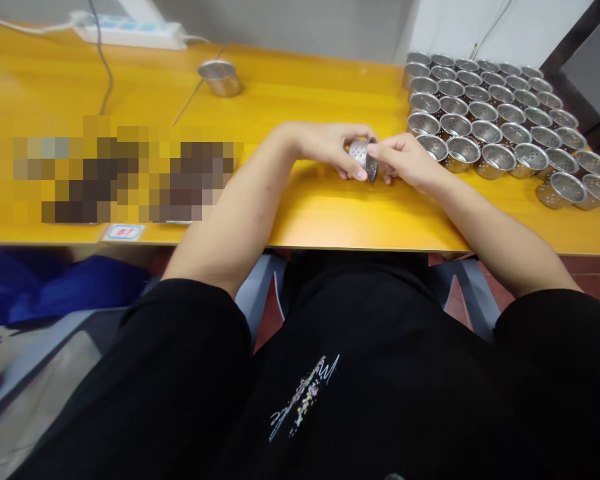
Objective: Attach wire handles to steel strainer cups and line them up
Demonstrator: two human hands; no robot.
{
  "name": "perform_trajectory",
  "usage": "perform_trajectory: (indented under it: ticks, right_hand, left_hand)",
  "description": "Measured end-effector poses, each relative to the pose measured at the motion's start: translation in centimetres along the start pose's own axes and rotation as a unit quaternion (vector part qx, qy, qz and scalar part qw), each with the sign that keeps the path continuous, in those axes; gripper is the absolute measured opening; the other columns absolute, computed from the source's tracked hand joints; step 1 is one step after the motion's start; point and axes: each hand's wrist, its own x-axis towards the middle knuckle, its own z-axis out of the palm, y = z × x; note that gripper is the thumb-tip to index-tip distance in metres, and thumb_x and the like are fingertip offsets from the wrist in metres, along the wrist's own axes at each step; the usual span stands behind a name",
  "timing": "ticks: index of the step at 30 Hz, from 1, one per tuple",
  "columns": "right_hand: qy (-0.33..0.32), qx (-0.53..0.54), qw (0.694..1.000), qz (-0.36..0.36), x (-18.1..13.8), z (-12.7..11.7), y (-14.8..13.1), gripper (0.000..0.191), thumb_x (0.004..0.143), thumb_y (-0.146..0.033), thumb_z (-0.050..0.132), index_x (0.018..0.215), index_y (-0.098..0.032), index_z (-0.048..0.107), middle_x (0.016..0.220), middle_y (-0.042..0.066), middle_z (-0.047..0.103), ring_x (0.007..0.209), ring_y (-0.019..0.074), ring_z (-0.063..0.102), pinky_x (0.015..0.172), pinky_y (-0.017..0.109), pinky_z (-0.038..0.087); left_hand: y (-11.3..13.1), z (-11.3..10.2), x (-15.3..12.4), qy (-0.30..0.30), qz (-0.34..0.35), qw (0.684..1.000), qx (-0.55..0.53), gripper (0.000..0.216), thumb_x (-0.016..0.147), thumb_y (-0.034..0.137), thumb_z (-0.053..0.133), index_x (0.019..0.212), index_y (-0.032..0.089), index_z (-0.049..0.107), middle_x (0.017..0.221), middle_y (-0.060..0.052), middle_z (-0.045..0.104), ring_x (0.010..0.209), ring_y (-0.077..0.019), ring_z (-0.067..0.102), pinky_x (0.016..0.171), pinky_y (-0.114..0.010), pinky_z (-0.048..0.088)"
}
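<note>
A small perforated metal cup [359,154] lies on its side in the air above the yellow table, its rim turned to the right. My left hand [333,148] wraps round the cup's body, thumb below and fingers over the top. At the rim, my right hand [403,159] pinches the edge with thumb and fingers. The right fingertips are partly hidden behind the rim, and the inside of the cup barely shows. Just right of my right hand stand the nearest of several like cups [461,153], upright in rows.
Rows of perforated cups fill the right of the yellow table [320,220]. One metal cup [223,79] stands alone at the back left. A white power strip [133,32] with cables lies at the rear. Pixelated patches cover the left; a person in blue [80,287] sits there.
</note>
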Motion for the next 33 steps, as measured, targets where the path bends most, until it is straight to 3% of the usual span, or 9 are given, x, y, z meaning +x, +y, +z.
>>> perform_trajectory:
  ticks: [9, 15, 21, 24, 29, 33]
  right_hand:
    - [0.001, -0.003, 1.0, 0.015, 0.5, 0.1, 0.2, 0.078, 0.099, -0.079, 0.106, 0.075, -0.027, 0.053, 0.061, -0.005, 0.049, 0.053, 0.012, 0.052, 0.049, 0.026, 0.045]
    - [0.068, 0.045, 0.997, 0.012, 0.9, 0.3, 0.7, 0.087, 0.103, -0.1, 0.089, 0.082, -0.03, 0.041, 0.062, -0.007, 0.046, 0.054, 0.0131, 0.038, 0.047, 0.025, 0.045]
    - [0.059, 0.091, 0.991, -0.079, 1.4, -0.3, 1.7, 0.088, 0.1, -0.112, 0.079, 0.09, -0.029, 0.051, 0.075, -0.003, 0.059, 0.06, 0.014, 0.053, 0.055, 0.027, 0.054]
    - [0.091, 0.048, 0.993, -0.063, 1.4, -0.2, 1.3, 0.089, 0.099, -0.115, 0.074, 0.095, -0.029, 0.054, 0.078, -0.002, 0.06, 0.064, 0.0149, 0.057, 0.058, 0.028, 0.053]
    - [0.097, 0.022, 0.993, -0.069, 1.1, -0.5, 1.1, 0.085, 0.097, -0.112, 0.079, 0.1, -0.029, 0.061, 0.081, 0.0, 0.064, 0.066, 0.0165, 0.057, 0.06, 0.031, 0.051]
    - [0.088, 0.016, 0.994, -0.07, 0.9, -0.5, 1.3, 0.073, 0.103, -0.101, 0.079, 0.106, -0.029, 0.065, 0.083, 0.001, 0.065, 0.066, 0.0181, 0.058, 0.062, 0.033, 0.052]
  left_hand:
    - [-0.8, -0.5, 0.1, -0.021, 0.039, 0.998, -0.032, 0.089, 0.069, 0.049, 0.125, 0.145, 0.035, 0.08, 0.112, -0.004, 0.088, 0.112, -0.0328, 0.09, 0.097, -0.04, 0.073]
    - [-1.0, -0.4, -0.2, 0.008, 0.024, 0.999, -0.039, 0.098, 0.068, 0.055, 0.127, 0.149, 0.031, 0.079, 0.121, -0.01, 0.09, 0.118, -0.0347, 0.089, 0.103, -0.043, 0.074]
    - [-0.9, -0.1, -0.2, 0.023, 0.013, 0.998, -0.056, 0.089, 0.069, 0.043, 0.126, 0.145, 0.032, 0.081, 0.135, -0.011, 0.089, 0.12, -0.0336, 0.088, 0.1, -0.042, 0.075]
    - [-0.6, -0.1, -0.1, 0.009, 0.007, 0.999, -0.049, 0.083, 0.068, 0.04, 0.125, 0.139, 0.029, 0.084, 0.137, -0.012, 0.089, 0.121, -0.034, 0.088, 0.1, -0.041, 0.076]
    - [0.1, 0.0, -0.2, 0.001, -0.001, 1.0, -0.031, 0.077, 0.07, 0.043, 0.123, 0.134, 0.026, 0.085, 0.127, -0.011, 0.089, 0.114, -0.0329, 0.088, 0.1, -0.042, 0.075]
    - [0.8, 0.3, -0.4, 0.008, -0.018, 0.999, -0.034, 0.079, 0.069, 0.046, 0.122, 0.133, 0.024, 0.084, 0.131, -0.011, 0.088, 0.11, -0.0298, 0.088, 0.096, -0.036, 0.074]
